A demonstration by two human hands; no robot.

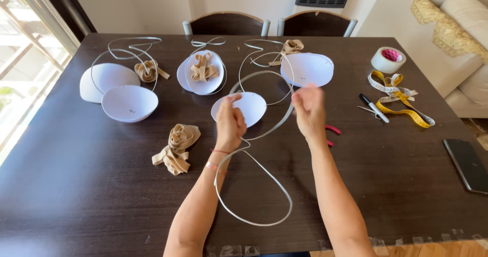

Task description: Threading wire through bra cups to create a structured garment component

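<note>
My left hand [230,122] is closed around a long thin grey strip [264,173] that loops on the dark table [101,196] below my wrists and arcs up over a white foam cup [243,108]. My right hand [308,109], blurred by motion, grips the same strip where it curves up on the right. The white cup lies just behind my left hand. Red-handled pliers [333,131] peek out from behind my right wrist.
Several white foam cups [129,103] with beige elastic bundles [177,147] and more grey strips lie across the far half. At the right are a tape roll [388,59], a yellow measuring tape [401,97], a marker [374,108] and a dark phone [467,164]. Two chairs [226,23] stand behind.
</note>
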